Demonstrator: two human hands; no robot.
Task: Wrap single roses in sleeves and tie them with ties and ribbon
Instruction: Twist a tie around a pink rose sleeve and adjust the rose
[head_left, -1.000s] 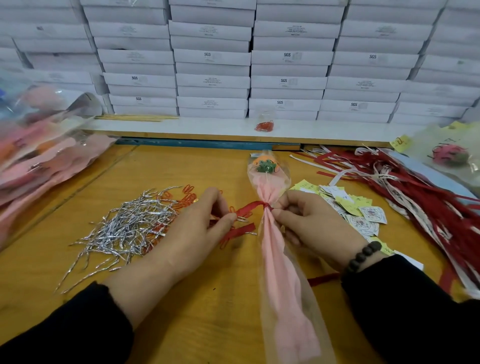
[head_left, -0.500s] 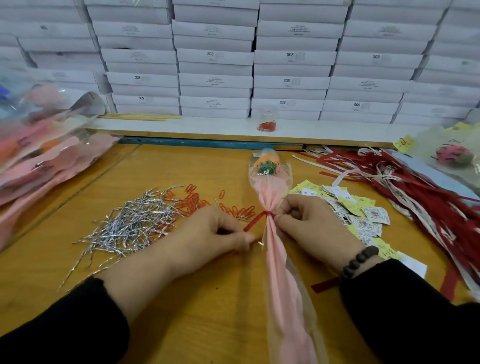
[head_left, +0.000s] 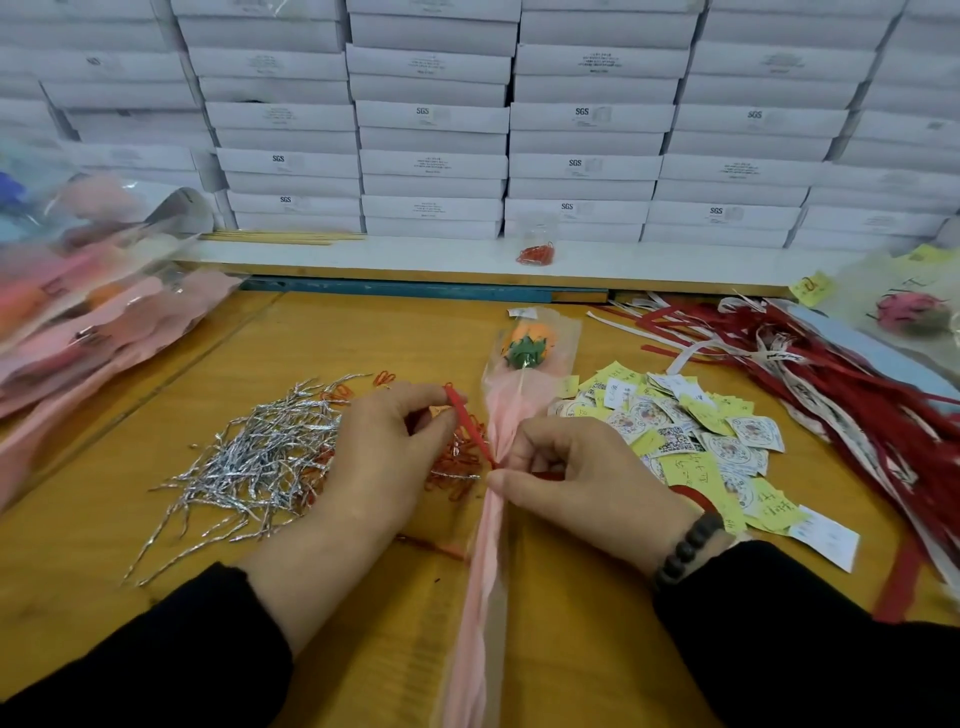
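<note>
Since half a second ago my left hand (head_left: 382, 457) has lifted away from the knot, drawing the red ribbon (head_left: 470, 431) up and to the far left in a taut slant; my right hand (head_left: 576, 478) has stayed at the gathered neck of the sleeve. The left thumb and forefinger pinch the ribbon's free end. The right fingers curl and pinch the pink sleeve (head_left: 491, 519) where the ribbon binds it.

One orange rose (head_left: 527, 340) lies in that sleeve at the middle of a yellow wooden table (head_left: 156, 519), bloom at the far end, the sleeve's tail cut off by the near edge. White boxes (head_left: 431, 117) are stacked in a wall across the far side.

To the left of my hands lies a heap of silver ties (head_left: 260, 462), too tangled to count, with red paper clips (head_left: 457, 462) partly hidden under my left hand. To the right lies a scatter of yellow and white tags (head_left: 701, 436), then a sprawl of red ribbons (head_left: 857, 384). Wrapped flowers (head_left: 78, 312) at the far left are blurred; I cannot count them.
</note>
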